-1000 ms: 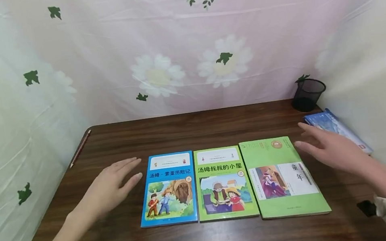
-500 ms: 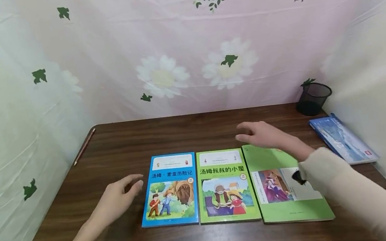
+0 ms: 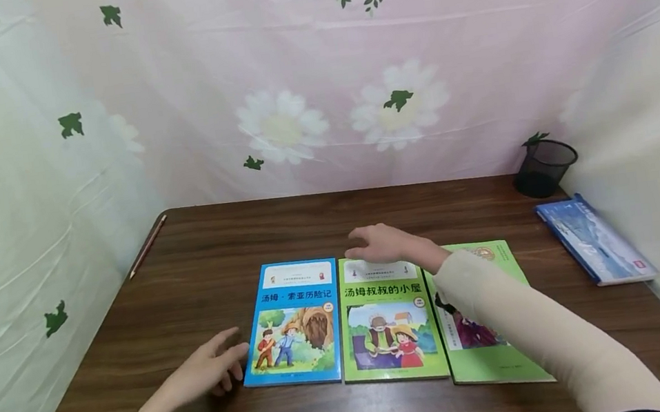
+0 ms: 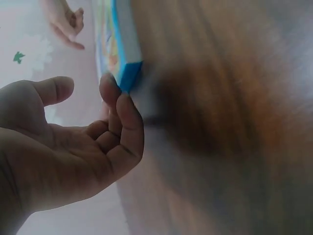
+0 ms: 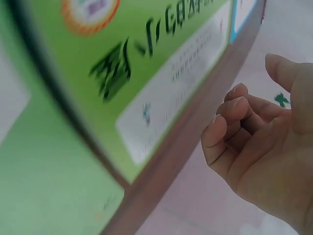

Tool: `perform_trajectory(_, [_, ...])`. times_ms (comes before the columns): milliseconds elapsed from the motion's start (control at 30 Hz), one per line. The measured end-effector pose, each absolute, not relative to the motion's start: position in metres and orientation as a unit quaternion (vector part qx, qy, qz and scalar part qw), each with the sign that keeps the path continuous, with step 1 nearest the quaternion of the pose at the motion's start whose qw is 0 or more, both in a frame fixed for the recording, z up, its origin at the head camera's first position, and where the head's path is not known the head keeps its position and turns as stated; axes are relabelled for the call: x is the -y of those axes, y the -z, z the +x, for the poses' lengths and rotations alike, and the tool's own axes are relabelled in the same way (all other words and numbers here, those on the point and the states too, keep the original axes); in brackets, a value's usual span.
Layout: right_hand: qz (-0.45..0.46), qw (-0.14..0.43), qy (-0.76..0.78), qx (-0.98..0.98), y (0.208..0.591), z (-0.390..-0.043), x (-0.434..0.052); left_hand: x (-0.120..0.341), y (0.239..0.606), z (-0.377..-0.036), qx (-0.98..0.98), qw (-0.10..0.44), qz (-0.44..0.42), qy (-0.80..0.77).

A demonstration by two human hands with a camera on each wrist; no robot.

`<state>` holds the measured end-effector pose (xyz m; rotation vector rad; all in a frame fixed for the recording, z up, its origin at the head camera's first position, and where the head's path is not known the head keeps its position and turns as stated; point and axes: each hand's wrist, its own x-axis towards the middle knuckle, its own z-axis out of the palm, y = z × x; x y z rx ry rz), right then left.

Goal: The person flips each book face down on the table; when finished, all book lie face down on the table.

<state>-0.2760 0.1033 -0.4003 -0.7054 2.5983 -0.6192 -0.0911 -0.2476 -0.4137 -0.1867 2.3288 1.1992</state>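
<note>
Three books lie side by side on the dark wooden table: a blue book, a yellow-green book in the middle, and a larger green book at the right. Beside the blue book's lower left edge is my left hand, thumb apart and fingers loosely bent, holding nothing. In the left wrist view its fingertips are close to the blue book's corner; whether they touch cannot be told. My right hand hovers over the top edge of the yellow-green book, fingers loosely bent and empty. The right sleeve covers part of the green book.
At the back right stands a black mesh pen holder. In front of it, another blue book lies by the right edge. A pencil lies along the left edge. Patterned cloth hangs around the table.
My right hand has swung left from beside the green book to above the yellow-green one. My left hand has come down towards the blue book's lower left corner. The books keep their places.
</note>
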Motion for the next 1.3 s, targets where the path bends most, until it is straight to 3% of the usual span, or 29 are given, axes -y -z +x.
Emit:
perform_trajectory(333, [-0.262,0.22,0.212,-0.915,0.412,-0.277,-0.071,0.248,0.418,-0.075,-0.794,0.319,-0.085,-0.511])
perform_trajectory(700, [-0.293,0.174,0.167,-0.925,0.41,-0.281,-0.052,0.254,0.415,-0.062,-0.773,0.335,-0.099,-0.529])
perform_trajectory(1300, [-0.291,0.168,0.131,-0.933,0.419,-0.281,-0.044,0.251,0.408,-0.053,-0.743,0.362,-0.093,-0.555])
